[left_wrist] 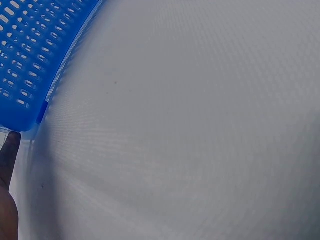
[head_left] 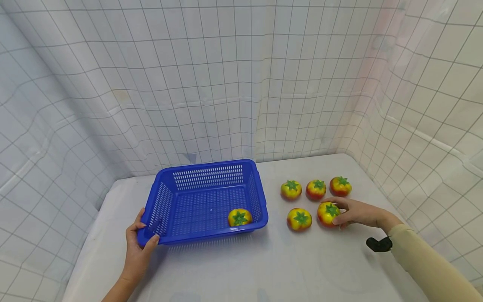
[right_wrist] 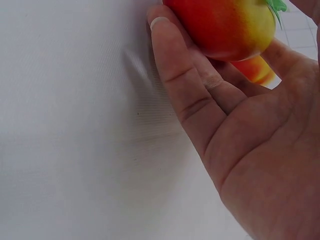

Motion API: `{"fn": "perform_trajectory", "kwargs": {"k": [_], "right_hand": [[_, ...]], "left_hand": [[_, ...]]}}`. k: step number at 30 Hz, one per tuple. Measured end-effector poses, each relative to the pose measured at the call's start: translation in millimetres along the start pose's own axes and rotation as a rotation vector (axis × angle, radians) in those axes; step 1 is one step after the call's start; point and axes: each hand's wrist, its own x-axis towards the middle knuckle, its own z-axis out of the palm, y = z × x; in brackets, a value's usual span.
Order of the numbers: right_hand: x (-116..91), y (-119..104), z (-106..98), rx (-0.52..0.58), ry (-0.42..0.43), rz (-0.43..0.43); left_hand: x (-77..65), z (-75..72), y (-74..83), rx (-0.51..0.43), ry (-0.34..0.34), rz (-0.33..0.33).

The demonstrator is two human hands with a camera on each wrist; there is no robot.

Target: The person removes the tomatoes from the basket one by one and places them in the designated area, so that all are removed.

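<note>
My left hand (head_left: pixel 138 252) grips the near left corner of a blue plastic basket (head_left: pixel 196 240), with the thumb at the front rim and the fingers at the left side. In the left wrist view, a finger (left_wrist: pixel 9 155) touches the basket's corner. Inside the basket, near its front right corner, sits one red-yellow toy persimmon (head_left: pixel 239 217) with green leaves. On the right, my right hand (head_left: pixel 360 213) holds another toy persimmon (head_left: pixel 327 214) between thumb and fingers. The right wrist view shows the fingers around its red side (right_wrist: pixel 220 27); whether it touches the table cannot be told.
Several more toy persimmons lie on the white table (head_left: pixel 241 277): one (head_left: pixel 299 219) left of the right hand, and a back row of three, whose rightmost (head_left: pixel 340 186) is just behind that hand. White gridded curtains (head_left: pixel 211 84) enclose the table's back and sides.
</note>
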Motion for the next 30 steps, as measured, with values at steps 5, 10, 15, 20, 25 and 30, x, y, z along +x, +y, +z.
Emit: {"fn": "perform_trajectory", "kwargs": {"k": [5,10,15,20,25,30], "right_hand": [[0.5,1.1,0.3,-0.002,0.007,0.016],[1.4,1.2,0.9,-0.017,0.011,0.023],[1.9,0.8,1.7,-0.026,0.017,0.031],[2.3,0.6,1.9,-0.029,0.02,0.036],[2.5,0.5,1.7,-0.033,0.023,0.044],[2.4,0.1,1.9,-0.042,0.025,0.048]], "left_hand": [[-0.4,0.0,0.0,0.011,-0.003,-0.006],[-0.2,-0.2,0.7,0.015,-0.008,-0.014],[0.1,-0.2,1.1,0.003,-0.009,-0.019],[0.1,0.1,1.5,0.005,-0.007,-0.018],[0.5,0.1,1.1,-0.003,-0.004,-0.008],[0.6,0.4,1.4,-0.003,-0.004,-0.014]]}}
